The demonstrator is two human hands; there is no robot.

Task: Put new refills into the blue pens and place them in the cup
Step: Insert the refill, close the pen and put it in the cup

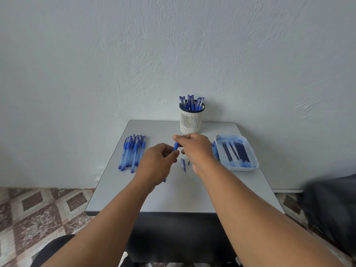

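Both hands meet over the middle of the grey table (185, 193). My right hand (194, 149) pinches the blue grip end of a pen (176, 146) between thumb and fingers. My left hand (158, 162) curls its fingers round the lower part of the same pen, most of which it hides. A pen cap (183, 165) lies on the table just below the hands. The white mesh cup (191, 120) at the back holds several blue pens. Several more blue pens (132, 152) lie in a row at the left.
A white tray (238, 167) with several dark refills stands at the right, near the table's edge. A small dark piece (189, 162) lies beside the cap. Behind the table is a plain wall; patterned floor tiles show at the left.
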